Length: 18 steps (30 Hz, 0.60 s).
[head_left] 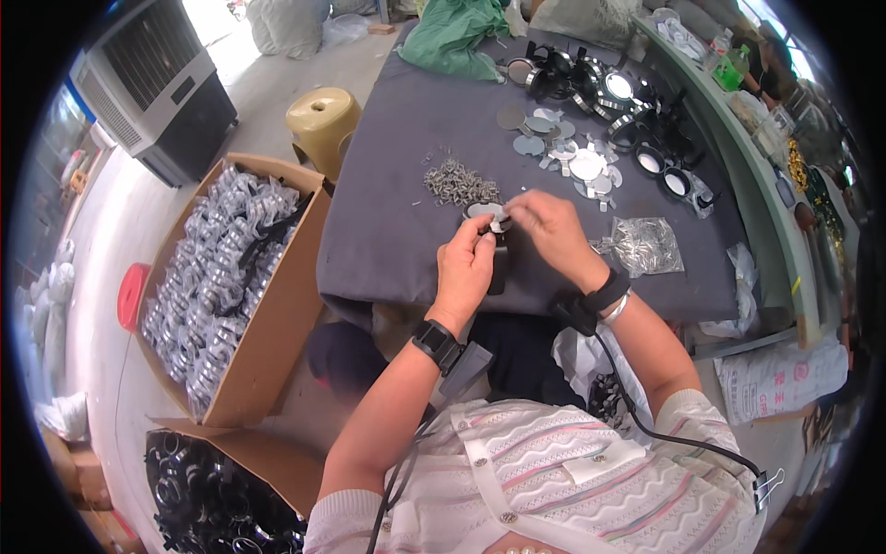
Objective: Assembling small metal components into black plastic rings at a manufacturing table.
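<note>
Near the front of the cloth-covered table, my left hand [465, 268] grips a round black-rimmed piece [482, 210] with a silvery face; a black strip hangs below it. My right hand [552, 233] is beside its right edge, thumb and fingers pinched together; what they hold, if anything, is too small to tell. Just beyond lies a heap of small metal fittings [460, 183]. Flat silver discs [587, 166] with tabs are spread farther right. A clear bag of small metal pins [646, 246] rests right of my right wrist.
Black round-framed pieces [628, 134] are piled at the table's far right, a green plastic bag [457, 37] at its far edge. Left stand a carton of wrapped parts [295, 323], a carton of black parts [268, 466], a yellow stool [323, 120] and an air cooler [148, 88].
</note>
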Each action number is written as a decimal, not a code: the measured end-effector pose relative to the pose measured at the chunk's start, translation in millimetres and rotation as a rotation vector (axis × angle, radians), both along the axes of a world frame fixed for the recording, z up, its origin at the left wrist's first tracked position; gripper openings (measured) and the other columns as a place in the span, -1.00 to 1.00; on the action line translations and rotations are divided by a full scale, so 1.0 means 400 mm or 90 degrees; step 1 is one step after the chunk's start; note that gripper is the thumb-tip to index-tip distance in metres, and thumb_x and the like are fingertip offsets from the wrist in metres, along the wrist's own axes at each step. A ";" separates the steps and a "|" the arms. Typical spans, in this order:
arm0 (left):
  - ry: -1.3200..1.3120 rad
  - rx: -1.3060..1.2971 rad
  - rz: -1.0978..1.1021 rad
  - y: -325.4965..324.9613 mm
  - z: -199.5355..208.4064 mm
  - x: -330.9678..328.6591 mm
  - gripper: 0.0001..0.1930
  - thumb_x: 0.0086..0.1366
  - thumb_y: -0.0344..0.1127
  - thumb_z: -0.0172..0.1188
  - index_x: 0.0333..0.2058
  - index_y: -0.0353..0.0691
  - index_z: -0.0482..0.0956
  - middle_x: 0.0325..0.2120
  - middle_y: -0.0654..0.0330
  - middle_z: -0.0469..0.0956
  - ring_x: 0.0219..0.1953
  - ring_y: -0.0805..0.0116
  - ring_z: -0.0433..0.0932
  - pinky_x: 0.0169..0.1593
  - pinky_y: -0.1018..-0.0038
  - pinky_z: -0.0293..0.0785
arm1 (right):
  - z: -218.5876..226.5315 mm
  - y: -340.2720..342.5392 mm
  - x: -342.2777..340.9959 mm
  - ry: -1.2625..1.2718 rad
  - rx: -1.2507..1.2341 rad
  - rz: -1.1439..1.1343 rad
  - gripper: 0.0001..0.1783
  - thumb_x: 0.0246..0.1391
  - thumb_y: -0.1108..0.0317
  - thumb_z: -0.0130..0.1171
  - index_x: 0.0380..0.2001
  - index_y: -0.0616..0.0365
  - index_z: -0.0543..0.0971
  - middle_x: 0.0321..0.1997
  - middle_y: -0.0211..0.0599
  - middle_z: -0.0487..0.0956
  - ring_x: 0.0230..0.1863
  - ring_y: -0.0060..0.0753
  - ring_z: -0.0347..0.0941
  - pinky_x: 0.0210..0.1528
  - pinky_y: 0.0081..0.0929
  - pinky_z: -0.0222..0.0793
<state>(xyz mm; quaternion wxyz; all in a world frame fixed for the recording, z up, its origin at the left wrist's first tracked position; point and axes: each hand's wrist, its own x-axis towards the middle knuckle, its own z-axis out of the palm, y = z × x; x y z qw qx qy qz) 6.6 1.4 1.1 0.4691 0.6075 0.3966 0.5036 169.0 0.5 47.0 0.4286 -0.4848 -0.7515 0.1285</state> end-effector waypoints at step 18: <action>-0.035 0.047 0.047 0.002 -0.009 0.019 -0.83 0.26 -0.45 0.04 -0.19 -0.25 0.54 -0.76 0.41 0.29 -0.72 0.70 0.23 -0.63 0.61 0.22 | 0.069 0.333 -0.065 -0.403 -0.229 0.123 -0.53 -0.21 0.30 0.27 -0.13 0.10 0.49 -0.33 -0.10 0.57 -0.23 -0.03 0.50 -0.19 -0.22 0.37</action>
